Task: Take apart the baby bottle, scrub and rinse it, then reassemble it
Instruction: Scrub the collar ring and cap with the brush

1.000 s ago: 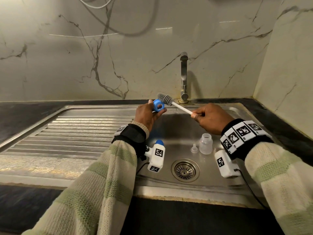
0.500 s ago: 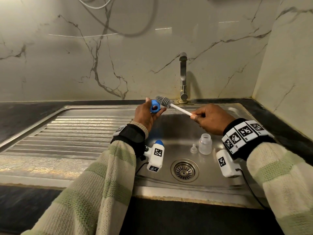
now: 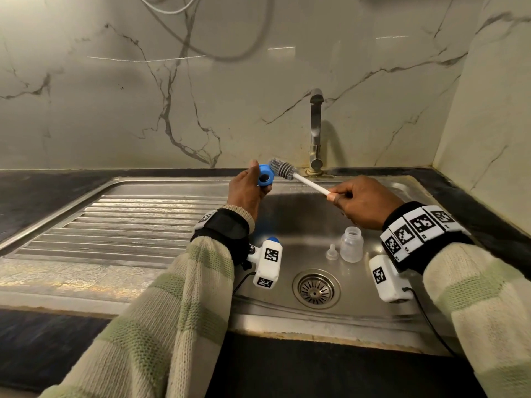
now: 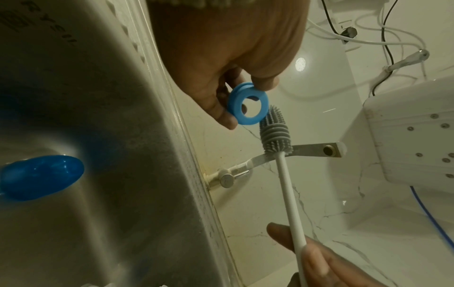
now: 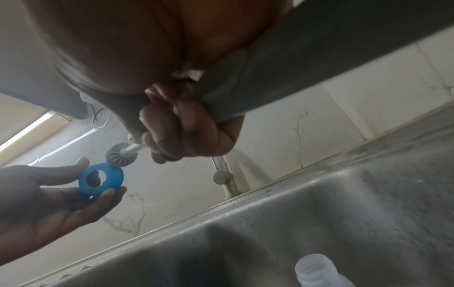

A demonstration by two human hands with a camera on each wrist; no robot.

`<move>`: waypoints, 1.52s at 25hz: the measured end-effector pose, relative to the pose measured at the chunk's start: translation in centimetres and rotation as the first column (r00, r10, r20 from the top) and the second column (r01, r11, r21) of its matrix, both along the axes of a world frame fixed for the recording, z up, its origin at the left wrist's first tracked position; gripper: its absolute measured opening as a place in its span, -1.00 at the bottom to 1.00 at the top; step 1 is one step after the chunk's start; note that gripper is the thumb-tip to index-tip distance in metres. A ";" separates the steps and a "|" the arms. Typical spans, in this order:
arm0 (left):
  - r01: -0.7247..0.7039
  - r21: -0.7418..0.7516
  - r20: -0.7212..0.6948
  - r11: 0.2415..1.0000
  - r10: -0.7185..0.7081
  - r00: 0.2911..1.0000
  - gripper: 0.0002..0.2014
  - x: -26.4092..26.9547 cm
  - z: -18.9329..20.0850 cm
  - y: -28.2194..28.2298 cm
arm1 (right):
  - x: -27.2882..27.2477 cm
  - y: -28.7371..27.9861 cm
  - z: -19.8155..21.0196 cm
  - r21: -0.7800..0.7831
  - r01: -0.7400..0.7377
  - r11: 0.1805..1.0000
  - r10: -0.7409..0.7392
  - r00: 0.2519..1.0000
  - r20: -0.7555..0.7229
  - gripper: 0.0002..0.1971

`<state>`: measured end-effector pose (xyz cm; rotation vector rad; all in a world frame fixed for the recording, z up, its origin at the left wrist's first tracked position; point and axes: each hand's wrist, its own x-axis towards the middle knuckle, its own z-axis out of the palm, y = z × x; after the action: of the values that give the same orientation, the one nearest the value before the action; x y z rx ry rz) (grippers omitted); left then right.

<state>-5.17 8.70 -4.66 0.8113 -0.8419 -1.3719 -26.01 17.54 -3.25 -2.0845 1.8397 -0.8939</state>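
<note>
My left hand point(image 3: 247, 191) pinches the blue bottle collar ring point(image 3: 264, 176) between thumb and fingers, above the sink's back left corner. The ring point(image 4: 248, 108) faces the camera with its hole showing. My right hand point(image 3: 359, 205) grips the white handle of the bottle brush point(image 3: 304, 180). Its grey bristle head point(image 3: 283, 168) lies against the ring's outer edge point(image 5: 102, 179), outside the hole. The clear bottle body point(image 3: 352, 244) stands upright in the sink basin point(image 3: 287, 225), open-topped. The clear nipple point(image 3: 332, 251) sits just left of it.
The tap point(image 3: 316, 130) rises behind the basin, close to the brush head; no water shows. A ridged drainboard point(image 3: 129, 222) lies to the left. The drain strainer point(image 3: 316, 288) is at the basin's front. Marble walls close the back and right side.
Both hands have drifted slightly left and up with the ring and brush. The brush head has stayed against the ring's edge.
</note>
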 end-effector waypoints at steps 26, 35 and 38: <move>-0.015 0.021 -0.132 1.000 0.018 0.991 -0.56 0.3 -0.2 -0.6 | 0.0 0.6 0.8 0.090 -0.053 0.995 0.058 0.997 -0.051 -0.78; 0.029 0.026 -0.138 0.999 -0.025 0.990 -0.71 0.2 0.1 -0.9 | -0.4 0.5 0.8 0.013 -0.031 0.999 0.032 0.997 -0.073 -0.75; 0.002 0.032 -0.095 0.999 0.001 0.995 -0.66 0.5 0.1 -1.0 | -0.1 0.5 0.7 -0.032 0.002 0.999 -0.004 0.999 -0.052 -0.77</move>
<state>-4.69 7.69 -4.52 0.7642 -0.7481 -1.4163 -26.11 17.99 -2.54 -2.1447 1.8665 -0.8830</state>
